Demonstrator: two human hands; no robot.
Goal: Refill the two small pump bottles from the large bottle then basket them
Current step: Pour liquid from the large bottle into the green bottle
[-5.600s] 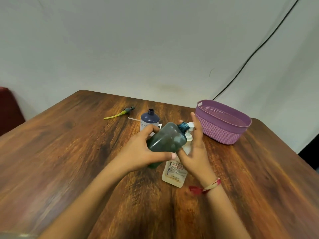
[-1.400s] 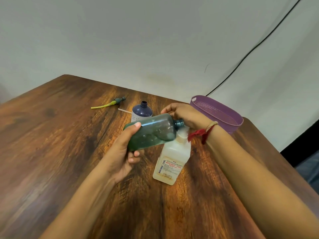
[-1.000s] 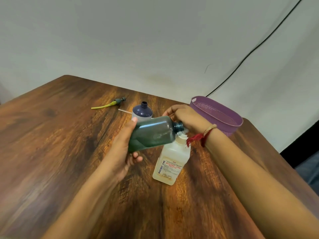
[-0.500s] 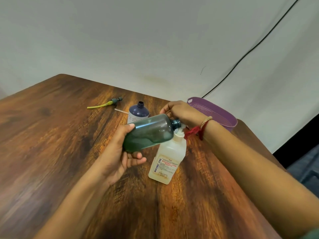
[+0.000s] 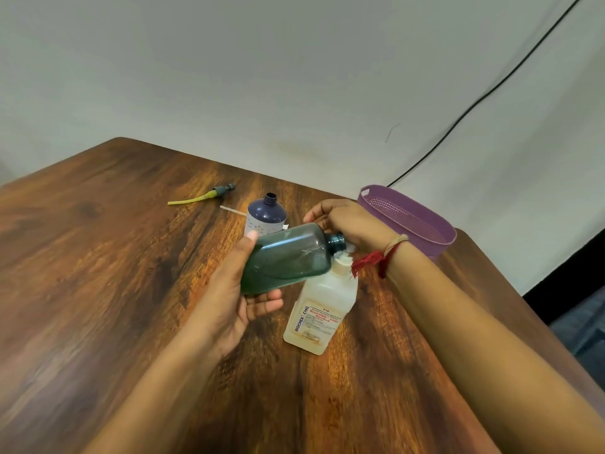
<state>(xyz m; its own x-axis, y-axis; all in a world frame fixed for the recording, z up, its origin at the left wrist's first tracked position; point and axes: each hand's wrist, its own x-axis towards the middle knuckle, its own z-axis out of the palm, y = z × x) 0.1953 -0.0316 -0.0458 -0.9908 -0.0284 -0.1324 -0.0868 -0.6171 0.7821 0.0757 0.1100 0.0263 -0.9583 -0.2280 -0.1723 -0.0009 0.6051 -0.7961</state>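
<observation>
The left hand point(image 5: 229, 299) grips the green pump bottle point(image 5: 288, 257), tipped flatter than seconds ago, its bare neck above the standing large bottle point(image 5: 322, 306). The right hand point(image 5: 353, 224) curls at that neck; its hold is hidden. Refilling looks unfinished: the blue bottle point(image 5: 265, 216) stands open beyond, the purple basket point(image 5: 440, 244) farthest.

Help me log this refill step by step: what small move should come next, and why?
Probably press the pump down with the right hand, which is curled over the top of the white bottle. The left hand holds the green bottle tilted, its mouth at that pump, and it looks only partly filled.
</observation>
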